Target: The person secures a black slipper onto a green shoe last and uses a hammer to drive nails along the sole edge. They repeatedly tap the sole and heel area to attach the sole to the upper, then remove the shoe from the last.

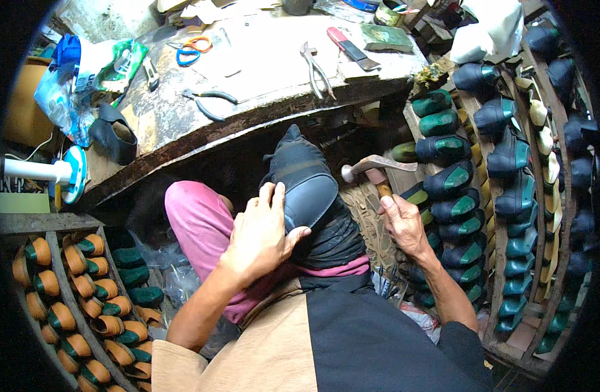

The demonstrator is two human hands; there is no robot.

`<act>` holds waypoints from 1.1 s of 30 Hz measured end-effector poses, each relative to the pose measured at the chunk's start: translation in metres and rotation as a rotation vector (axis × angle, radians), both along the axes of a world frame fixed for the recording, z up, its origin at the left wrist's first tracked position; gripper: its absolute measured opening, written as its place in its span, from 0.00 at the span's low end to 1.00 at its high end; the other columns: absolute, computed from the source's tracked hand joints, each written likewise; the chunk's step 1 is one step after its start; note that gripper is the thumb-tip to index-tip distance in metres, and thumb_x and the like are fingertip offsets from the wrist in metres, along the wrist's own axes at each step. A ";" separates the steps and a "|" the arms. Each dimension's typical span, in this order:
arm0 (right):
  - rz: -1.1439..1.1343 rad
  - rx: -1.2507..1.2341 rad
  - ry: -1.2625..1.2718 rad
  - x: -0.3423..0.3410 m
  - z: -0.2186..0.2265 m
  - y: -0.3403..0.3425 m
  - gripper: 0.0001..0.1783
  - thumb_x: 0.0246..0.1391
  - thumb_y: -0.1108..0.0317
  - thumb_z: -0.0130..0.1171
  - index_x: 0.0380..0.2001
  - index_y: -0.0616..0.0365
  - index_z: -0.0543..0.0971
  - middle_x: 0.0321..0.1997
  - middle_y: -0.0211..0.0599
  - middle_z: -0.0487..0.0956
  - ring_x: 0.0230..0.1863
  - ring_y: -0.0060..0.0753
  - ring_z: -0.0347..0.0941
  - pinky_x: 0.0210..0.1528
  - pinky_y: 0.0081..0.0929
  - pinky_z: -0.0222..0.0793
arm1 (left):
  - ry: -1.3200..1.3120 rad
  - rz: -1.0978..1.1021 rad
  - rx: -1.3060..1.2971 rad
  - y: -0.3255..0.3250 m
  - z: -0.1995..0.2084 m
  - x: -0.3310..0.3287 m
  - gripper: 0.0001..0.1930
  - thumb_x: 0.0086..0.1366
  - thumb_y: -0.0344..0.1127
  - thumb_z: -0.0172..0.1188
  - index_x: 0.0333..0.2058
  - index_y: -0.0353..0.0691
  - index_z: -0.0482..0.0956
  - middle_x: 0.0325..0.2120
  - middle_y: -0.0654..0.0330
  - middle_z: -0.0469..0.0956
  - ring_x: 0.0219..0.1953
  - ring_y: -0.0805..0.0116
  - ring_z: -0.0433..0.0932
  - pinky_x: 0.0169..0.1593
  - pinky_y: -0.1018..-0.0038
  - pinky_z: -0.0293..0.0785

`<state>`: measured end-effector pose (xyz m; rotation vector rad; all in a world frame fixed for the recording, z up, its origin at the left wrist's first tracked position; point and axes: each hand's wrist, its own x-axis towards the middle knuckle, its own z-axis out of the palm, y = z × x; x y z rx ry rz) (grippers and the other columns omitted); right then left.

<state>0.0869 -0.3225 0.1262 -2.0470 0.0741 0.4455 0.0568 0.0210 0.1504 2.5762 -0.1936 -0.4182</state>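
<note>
A black shoe [311, 189] rests on my lap, its smooth rounded panel facing me. My left hand [262, 230] lies over its left side and holds it, fingers along the edge and thumb near the bottom of the panel. To the right, my right hand [406, 227] is closed round the wooden handle of a hammer [382, 166]. The hammer's metal head is raised to the right of the shoe, apart from it. Dark cloth under the shoe covers part of my lap, and the shoe's underside is hidden.
Ahead stands a worn workbench [257, 49] with pliers [212, 103], pincers [316, 70], scissors [194, 51] and a red-handled blade [352, 48]. Racks of dark shoes [450, 176] stand close on the right. Tan shoes [94, 287] fill a rack at left.
</note>
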 end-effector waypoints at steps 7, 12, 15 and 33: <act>0.068 -0.013 -0.196 0.000 -0.002 0.024 0.26 0.84 0.48 0.56 0.36 0.60 0.78 0.20 0.18 0.65 0.21 0.13 0.57 0.25 0.24 0.53 | -0.036 0.113 -0.315 0.016 -0.035 0.020 0.30 0.82 0.56 0.61 0.75 0.50 0.78 0.56 0.44 0.88 0.51 0.46 0.90 0.59 0.56 0.85; 0.175 0.072 -0.282 0.012 0.032 0.054 0.26 0.85 0.48 0.53 0.42 0.62 0.81 0.19 0.17 0.64 0.20 0.12 0.56 0.23 0.22 0.50 | 0.207 0.154 -0.939 0.066 -0.115 0.045 0.27 0.88 0.55 0.53 0.57 0.33 0.86 0.47 0.64 0.88 0.53 0.75 0.80 0.61 0.70 0.76; 0.240 0.133 -0.311 0.019 0.049 0.065 0.23 0.84 0.52 0.57 0.43 0.64 0.82 0.20 0.15 0.65 0.21 0.10 0.56 0.23 0.21 0.48 | 0.209 0.373 -0.911 0.045 -0.121 0.013 0.31 0.88 0.59 0.50 0.53 0.32 0.85 0.45 0.59 0.88 0.52 0.70 0.81 0.59 0.68 0.77; 0.551 0.098 -0.316 0.040 0.065 0.127 0.22 0.83 0.53 0.58 0.52 0.64 0.85 0.25 0.19 0.72 0.24 0.12 0.61 0.27 0.20 0.57 | -0.042 0.675 -1.177 0.006 -0.102 -0.025 0.30 0.70 0.44 0.79 0.63 0.34 0.81 0.50 0.58 0.87 0.53 0.67 0.83 0.62 0.68 0.79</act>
